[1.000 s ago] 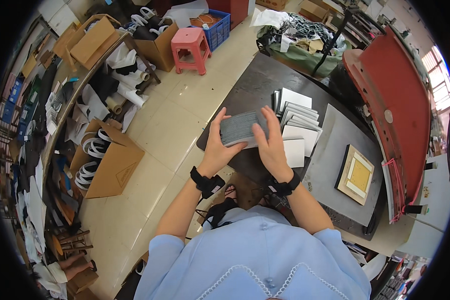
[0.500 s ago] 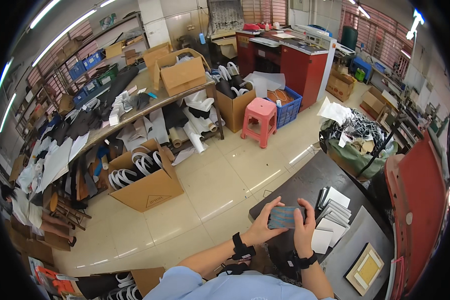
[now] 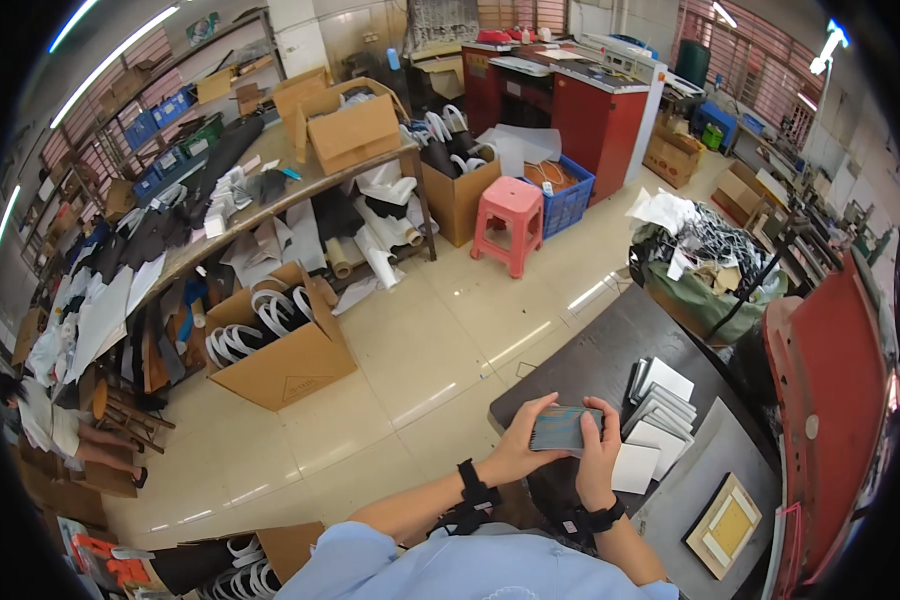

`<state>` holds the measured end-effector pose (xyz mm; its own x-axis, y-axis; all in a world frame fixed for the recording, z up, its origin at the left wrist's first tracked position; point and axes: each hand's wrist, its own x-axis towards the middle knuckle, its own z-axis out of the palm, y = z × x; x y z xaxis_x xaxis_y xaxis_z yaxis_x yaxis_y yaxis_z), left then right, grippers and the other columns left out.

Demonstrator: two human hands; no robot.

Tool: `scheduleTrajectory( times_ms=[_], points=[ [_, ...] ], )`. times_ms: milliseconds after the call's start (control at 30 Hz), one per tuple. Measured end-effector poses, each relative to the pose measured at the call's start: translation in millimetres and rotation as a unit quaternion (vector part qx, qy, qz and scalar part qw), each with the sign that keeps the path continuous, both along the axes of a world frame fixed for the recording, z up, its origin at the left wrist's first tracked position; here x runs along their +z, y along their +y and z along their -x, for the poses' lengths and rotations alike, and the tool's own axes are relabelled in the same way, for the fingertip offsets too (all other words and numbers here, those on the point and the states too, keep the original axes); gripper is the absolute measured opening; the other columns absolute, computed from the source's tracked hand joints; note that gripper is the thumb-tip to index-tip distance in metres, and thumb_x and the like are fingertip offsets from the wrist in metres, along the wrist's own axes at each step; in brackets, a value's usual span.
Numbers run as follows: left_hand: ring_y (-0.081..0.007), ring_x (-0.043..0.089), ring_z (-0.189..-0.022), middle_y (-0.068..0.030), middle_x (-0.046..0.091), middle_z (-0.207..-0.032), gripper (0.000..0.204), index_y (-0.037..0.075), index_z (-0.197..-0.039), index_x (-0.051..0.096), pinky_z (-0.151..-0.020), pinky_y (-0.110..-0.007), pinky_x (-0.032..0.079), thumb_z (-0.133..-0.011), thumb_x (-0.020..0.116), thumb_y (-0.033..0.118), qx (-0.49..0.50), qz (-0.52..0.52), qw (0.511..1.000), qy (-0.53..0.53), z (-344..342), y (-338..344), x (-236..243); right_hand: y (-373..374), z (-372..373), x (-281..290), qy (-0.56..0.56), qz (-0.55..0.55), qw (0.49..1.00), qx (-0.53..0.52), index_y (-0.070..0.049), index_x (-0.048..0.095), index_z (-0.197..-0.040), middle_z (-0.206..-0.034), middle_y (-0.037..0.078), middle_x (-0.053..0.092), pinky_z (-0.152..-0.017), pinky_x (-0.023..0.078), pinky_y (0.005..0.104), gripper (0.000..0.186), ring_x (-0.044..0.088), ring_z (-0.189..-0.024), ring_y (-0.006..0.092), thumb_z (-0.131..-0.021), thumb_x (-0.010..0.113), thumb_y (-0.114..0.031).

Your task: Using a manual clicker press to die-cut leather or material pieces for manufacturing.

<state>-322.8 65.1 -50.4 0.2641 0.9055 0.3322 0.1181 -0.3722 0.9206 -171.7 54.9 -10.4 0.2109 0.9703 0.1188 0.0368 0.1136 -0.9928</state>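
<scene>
Between my two hands, above the front of the dark table [image 3: 560, 365], is a small stack of thin grey-blue pieces [image 3: 558, 428] with layered edges. My left hand [image 3: 518, 445] grips its left end, fingers curled behind it. On the right end, my right hand [image 3: 598, 455] is closed with the thumb along the near side and fingers at the far edge. Just right of my hands, several white rectangular pieces [image 3: 660, 420] lie fanned over one another on the table. The kind of the held pieces is too small to make out.
At the right, a wooden frame with a yellow panel [image 3: 723, 527] lies on a grey sheet [image 3: 690, 490], beside a raised red machine panel [image 3: 830, 410]. A green sack of scraps [image 3: 705, 290] stands beyond the table. Leftward are an open carton [image 3: 290, 375] and a pink stool [image 3: 510, 215].
Both hands still hold the stack, its layered edges now pressed closer together and less fanned. The whole view has shifted slightly, moving the surroundings left and up.
</scene>
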Motion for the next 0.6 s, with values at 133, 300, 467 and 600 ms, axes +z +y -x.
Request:
scheduleTrajectory(
  times_ms=[133,300,467,600],
  points=[
    [-0.0283,0.049,-0.124,-0.0157,0.047,-0.133,0.096,0.005,-0.144,0.032,-0.104,-0.039,0.042,-0.068,0.089,0.014,0.025,-0.039,0.998,0.032,0,8,-4,7,-2,-8,0.050,0.032,0.998,0.004,0.001,0.056,-0.120,-0.121,0.011,0.059,-0.101,0.041,0.0322,0.028,0.054,-0.114,0.0203,-0.097,0.056,-0.016],
    [-0.0254,0.054,-0.118,-0.0161,0.048,-0.130,0.089,0.006,-0.141,0.035,-0.096,-0.037,0.049,-0.068,0.088,0.009,0.010,0.054,0.998,0.044,1,9,5,7,-10,-4,0.038,0.047,0.998,0.031,-0.001,0.050,-0.134,-0.135,0.012,0.052,-0.105,0.037,0.0323,0.045,0.047,-0.124,0.0209,-0.098,0.059,-0.026],
    [-0.0234,0.060,-0.109,-0.0158,0.055,-0.124,0.084,0.004,-0.140,0.034,-0.090,-0.034,0.053,-0.074,0.086,0.011,-0.004,0.248,0.953,-0.174,-10,22,30,-17,-19,24,-0.069,-0.074,0.995,0.011,0.000,0.047,-0.137,-0.142,0.016,0.048,-0.112,0.032,0.0341,0.045,0.041,-0.136,0.0262,-0.098,0.058,-0.021],
    [-0.0196,0.064,-0.103,-0.0129,0.062,-0.116,0.069,-0.001,-0.134,0.040,-0.086,-0.030,0.054,-0.080,0.081,0.011,-0.026,0.340,0.915,-0.217,-11,79,43,-47,-42,50,-0.087,0.014,0.988,0.129,0.001,0.062,-0.118,-0.118,0.012,0.064,-0.095,0.047,0.0308,0.024,0.061,-0.112,0.0211,-0.099,0.055,-0.013]
  ],
)
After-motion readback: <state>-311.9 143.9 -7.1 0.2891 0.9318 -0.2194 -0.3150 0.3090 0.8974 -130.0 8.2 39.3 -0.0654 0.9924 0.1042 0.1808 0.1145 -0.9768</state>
